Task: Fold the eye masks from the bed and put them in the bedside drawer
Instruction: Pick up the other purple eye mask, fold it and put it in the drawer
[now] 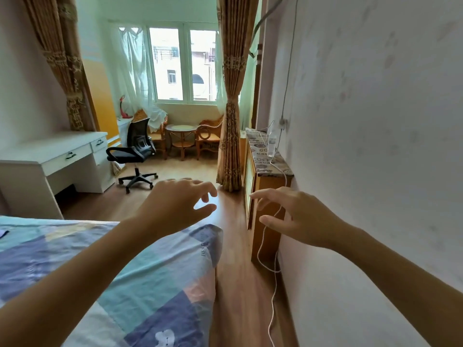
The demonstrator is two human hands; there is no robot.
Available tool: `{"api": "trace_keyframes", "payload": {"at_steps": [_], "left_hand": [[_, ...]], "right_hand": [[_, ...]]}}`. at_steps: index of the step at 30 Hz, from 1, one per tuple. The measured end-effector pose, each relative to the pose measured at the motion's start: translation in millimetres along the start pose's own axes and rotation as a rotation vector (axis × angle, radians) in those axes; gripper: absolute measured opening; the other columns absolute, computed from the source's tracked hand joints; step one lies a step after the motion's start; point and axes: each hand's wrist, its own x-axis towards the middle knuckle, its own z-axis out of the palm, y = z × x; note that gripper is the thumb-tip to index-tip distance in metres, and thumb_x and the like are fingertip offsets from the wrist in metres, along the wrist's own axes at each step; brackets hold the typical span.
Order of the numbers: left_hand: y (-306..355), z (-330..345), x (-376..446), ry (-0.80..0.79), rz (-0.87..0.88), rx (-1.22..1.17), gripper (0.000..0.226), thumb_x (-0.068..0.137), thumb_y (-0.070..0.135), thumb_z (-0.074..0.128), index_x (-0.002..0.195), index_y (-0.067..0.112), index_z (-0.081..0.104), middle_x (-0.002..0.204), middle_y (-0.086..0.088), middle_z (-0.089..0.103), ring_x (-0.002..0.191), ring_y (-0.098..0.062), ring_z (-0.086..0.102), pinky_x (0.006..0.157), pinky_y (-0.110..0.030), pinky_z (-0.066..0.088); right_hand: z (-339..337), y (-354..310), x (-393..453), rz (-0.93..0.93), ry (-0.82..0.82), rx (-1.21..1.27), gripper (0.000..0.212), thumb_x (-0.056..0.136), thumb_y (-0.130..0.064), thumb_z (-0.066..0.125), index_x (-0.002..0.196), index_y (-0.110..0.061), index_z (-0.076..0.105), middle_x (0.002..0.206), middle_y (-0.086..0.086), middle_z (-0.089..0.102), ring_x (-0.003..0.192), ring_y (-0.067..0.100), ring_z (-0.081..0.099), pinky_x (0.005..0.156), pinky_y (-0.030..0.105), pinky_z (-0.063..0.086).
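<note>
My left hand (175, 204) hovers above the corner of the bed (140, 266), fingers loosely spread and holding nothing. My right hand (293, 216) is raised in front of the wooden bedside cabinet (265, 186) by the right wall, fingers relaxed and empty, close to the cabinet's front. The bed carries a patchwork sheet in blue, teal and pink. A small dark item (3, 232) lies at the bed's far left edge; I cannot tell what it is. No eye mask shows clearly.
A white cable (271, 291) hangs from the cabinet top down along the wall to the floor. A water bottle (271, 144) stands on the cabinet. A narrow strip of wooden floor (235, 284) runs between bed and wall. White desk (50, 159), black office chair (135, 151) and curtains (230, 121) lie farther off.
</note>
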Motion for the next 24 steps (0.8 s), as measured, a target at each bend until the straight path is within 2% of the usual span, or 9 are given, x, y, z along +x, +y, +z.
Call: {"api": "trace_keyframes", "payload": {"at_steps": [5,9,15,18,19,20,22,24], "left_hand": [[-35,37,67,0.002,0.004,-0.039,0.03,0.088,0.054,0.049,0.115,0.043,0.054,0.102,0.024,0.063,0.094,-0.001,0.06,0.068,-0.021,0.036],[-70,79,131,0.031,-0.014,-0.044,0.028,0.088,0.052,0.052,0.114,0.041,0.056,0.101,0.022,0.065,0.093,-0.001,0.061,0.065,-0.02,0.035],[-129,129,231,-0.044,-0.064,0.024,0.032,0.088,0.053,0.049,0.117,0.04,0.055,0.104,0.022,0.064,0.095,0.001,0.059,0.067,-0.021,0.034],[-163,145,273,-0.016,-0.103,0.029,0.031,0.088,0.054,0.05,0.115,0.04,0.056,0.102,0.022,0.065,0.089,0.001,0.058,0.068,-0.02,0.037],[-174,152,285,-0.005,-0.112,0.026,0.031,0.087,0.054,0.05,0.115,0.04,0.056,0.101,0.022,0.065,0.086,0.002,0.057,0.067,-0.02,0.037],[-184,159,297,0.0,-0.121,0.025,0.031,0.087,0.054,0.05,0.114,0.04,0.057,0.1,0.022,0.065,0.086,0.001,0.058,0.067,-0.02,0.037],[-204,174,322,-0.008,-0.135,0.033,0.031,0.087,0.054,0.051,0.115,0.04,0.056,0.1,0.022,0.065,0.089,0.0,0.06,0.068,-0.019,0.037],[-222,189,347,-0.02,-0.14,0.037,0.031,0.087,0.053,0.051,0.116,0.041,0.056,0.101,0.022,0.065,0.09,0.0,0.06,0.068,-0.02,0.037]], "right_hand": [[5,59,71,-0.001,-0.012,-0.031,0.043,0.089,-0.039,0.059,0.13,-0.039,0.047,0.103,-0.03,0.057,0.095,-0.011,0.055,0.083,0.006,0.04],[17,112,143,-0.039,-0.017,-0.033,0.042,0.09,-0.037,0.06,0.13,-0.038,0.048,0.105,-0.029,0.056,0.095,-0.013,0.053,0.082,0.005,0.038],[28,192,261,-0.071,0.0,-0.022,0.042,0.089,-0.04,0.06,0.13,-0.039,0.049,0.112,-0.022,0.062,0.104,-0.004,0.056,0.093,0.021,0.047],[34,226,317,-0.099,-0.006,-0.012,0.044,0.087,-0.051,0.053,0.129,-0.039,0.048,0.116,-0.019,0.062,0.107,0.0,0.057,0.096,0.029,0.048],[38,235,334,-0.105,-0.003,-0.013,0.046,0.086,-0.056,0.049,0.129,-0.041,0.046,0.117,-0.018,0.062,0.107,-0.001,0.057,0.095,0.028,0.049],[42,244,351,-0.106,-0.005,-0.012,0.045,0.086,-0.056,0.049,0.129,-0.043,0.045,0.118,-0.019,0.062,0.104,-0.004,0.057,0.092,0.023,0.049],[50,260,384,-0.118,-0.015,-0.034,0.042,0.089,-0.048,0.055,0.13,-0.042,0.046,0.116,-0.02,0.062,0.095,-0.013,0.055,0.08,0.004,0.042],[59,272,415,-0.136,-0.044,-0.016,0.043,0.09,-0.039,0.059,0.131,-0.035,0.048,0.115,-0.018,0.063,0.102,-0.008,0.055,0.083,0.003,0.038]]}}
